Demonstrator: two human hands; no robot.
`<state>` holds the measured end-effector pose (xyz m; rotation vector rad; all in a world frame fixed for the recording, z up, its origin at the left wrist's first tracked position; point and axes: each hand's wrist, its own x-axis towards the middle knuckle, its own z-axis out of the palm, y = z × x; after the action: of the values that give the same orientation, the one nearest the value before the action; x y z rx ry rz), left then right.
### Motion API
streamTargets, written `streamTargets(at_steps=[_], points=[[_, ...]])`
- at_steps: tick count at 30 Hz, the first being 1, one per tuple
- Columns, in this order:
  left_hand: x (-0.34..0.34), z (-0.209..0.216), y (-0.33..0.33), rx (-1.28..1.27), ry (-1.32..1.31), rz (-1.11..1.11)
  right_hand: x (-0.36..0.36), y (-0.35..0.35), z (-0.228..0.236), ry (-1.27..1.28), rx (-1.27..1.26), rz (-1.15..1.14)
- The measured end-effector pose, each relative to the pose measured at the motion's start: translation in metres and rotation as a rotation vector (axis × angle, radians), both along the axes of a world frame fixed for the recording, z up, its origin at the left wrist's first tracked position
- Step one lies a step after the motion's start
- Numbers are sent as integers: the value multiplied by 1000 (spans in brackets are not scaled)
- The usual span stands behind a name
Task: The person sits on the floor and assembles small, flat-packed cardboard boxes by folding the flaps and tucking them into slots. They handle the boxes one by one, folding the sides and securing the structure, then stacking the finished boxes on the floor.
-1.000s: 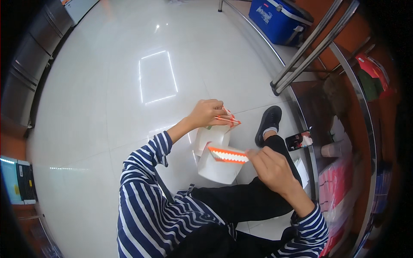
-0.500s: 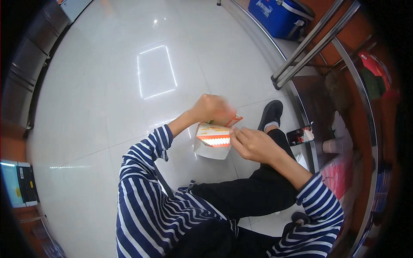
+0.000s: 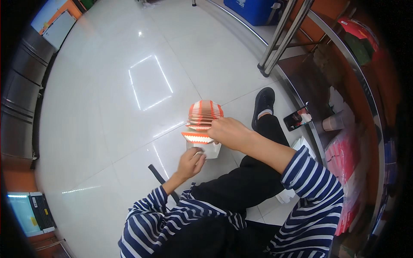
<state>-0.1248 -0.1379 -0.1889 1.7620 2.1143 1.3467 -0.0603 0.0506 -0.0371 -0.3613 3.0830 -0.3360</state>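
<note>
A row of nested paper food boxes (image 3: 205, 112), white with orange stripes and zigzag edges, stands in front of me above the floor. Nearest to me is a paper box (image 3: 197, 137) with an orange rim and a white zigzag band. My right hand (image 3: 227, 132) is closed on the right edge of this box, its fingertips partly hidden. Below the box a plain white panel or container (image 3: 211, 150) shows; I cannot tell which. My left hand (image 3: 190, 163) is at its left side, fingers curled in and slightly blurred, and what they pinch is hidden.
A metal rack (image 3: 286, 38) rises at the right, with a blue cooler box (image 3: 254, 10) behind it. On the low shelf lie a phone (image 3: 297, 118), a cup (image 3: 333, 123) and pink plastic packs (image 3: 342, 157). My black shoe (image 3: 263, 103) rests on the tiled floor. Steel cabinets (image 3: 23, 81) line the left.
My left hand has come from the far side of the boxes to their near side. The row of boxes is now uncovered. My right hand has shifted slightly left, and the view has tilted.
</note>
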Motion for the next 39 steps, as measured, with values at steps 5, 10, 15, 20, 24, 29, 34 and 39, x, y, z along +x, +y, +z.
streamTargets(at_steps=[5, 10, 15, 20, 24, 29, 34, 39], points=[[4, -15, 30, -323, 205, 123, 12, -7, 20, -134, 45, -27], [-1, -39, 34, -358, 395, 187, 76, 10, 66, 219, -143, -188], [-2, -35, 57, -521, 398, 55, 180, 19, 83, 259, -325, -575], [-12, -31, 52, -669, 452, 103, 264, 26, 61, 19, -471, -939], [-9, -35, 60, -612, 552, 75, 324, 38, -21, -29, -592, -1087], [-19, -32, 55, -654, 552, 44, 334, 39, -33, 88, -447, -1032], [-22, 0, 44, -704, 9, -167, 363, 6, 41, 993, -172, -824], [-18, -10, 17, -752, 313, -215, 321, 2, 74, 1319, -52, -604]])
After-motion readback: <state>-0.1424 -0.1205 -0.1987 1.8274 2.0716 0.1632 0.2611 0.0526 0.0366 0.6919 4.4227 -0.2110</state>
